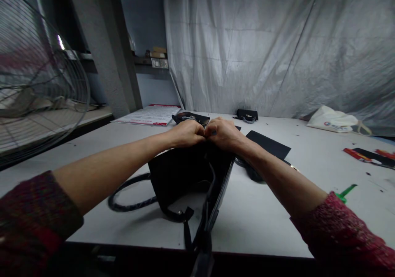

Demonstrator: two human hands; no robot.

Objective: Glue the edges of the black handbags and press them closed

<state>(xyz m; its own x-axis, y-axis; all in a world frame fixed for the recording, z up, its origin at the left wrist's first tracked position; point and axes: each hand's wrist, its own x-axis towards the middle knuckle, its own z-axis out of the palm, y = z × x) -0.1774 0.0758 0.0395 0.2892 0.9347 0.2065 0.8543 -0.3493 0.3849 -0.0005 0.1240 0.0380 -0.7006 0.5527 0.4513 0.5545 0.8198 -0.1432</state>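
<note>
The far edge of a black bag (168, 174) is gripped by the curled left hand (189, 133) and right hand (224, 133), set side by side; its body is spread below the hands, above the bench (262, 215).

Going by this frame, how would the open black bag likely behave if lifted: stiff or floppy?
The black bag would probably stay fairly stiff, as its panels stand out around the open mouth. Its looped handle looks springy rather than limp, holding a wide curve. The dark strap near the table's front edge might swing loosely.
</note>
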